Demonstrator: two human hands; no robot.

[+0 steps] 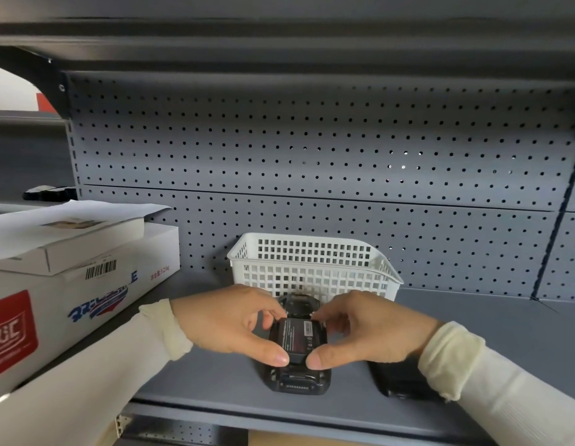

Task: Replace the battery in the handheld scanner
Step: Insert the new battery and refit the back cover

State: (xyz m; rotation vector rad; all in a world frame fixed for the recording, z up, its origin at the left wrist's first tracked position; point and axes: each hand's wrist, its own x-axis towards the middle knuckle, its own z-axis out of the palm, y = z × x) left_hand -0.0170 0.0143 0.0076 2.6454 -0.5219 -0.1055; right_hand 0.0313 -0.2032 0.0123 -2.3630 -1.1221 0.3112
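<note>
A black handheld scanner (pixel 295 379) lies face down on the grey shelf (pixel 505 333), its back open. A black battery (pixel 298 338) with a printed label sits in or just above the scanner's battery bay. My left hand (pixel 228 320) pinches the battery's left side, thumb at its near corner. My right hand (pixel 363 329) pinches its right side, thumb at the other near corner. A flat black piece (pixel 398 381), possibly the scanner's back cover, lies on the shelf to the right, partly under my right wrist.
A white plastic basket (pixel 311 265) stands just behind the scanner against the perforated back panel (pixel 311 149). Stacked cardboard boxes (pixel 80 284) with papers on top fill the shelf's left side. The shelf's front edge runs just below the scanner.
</note>
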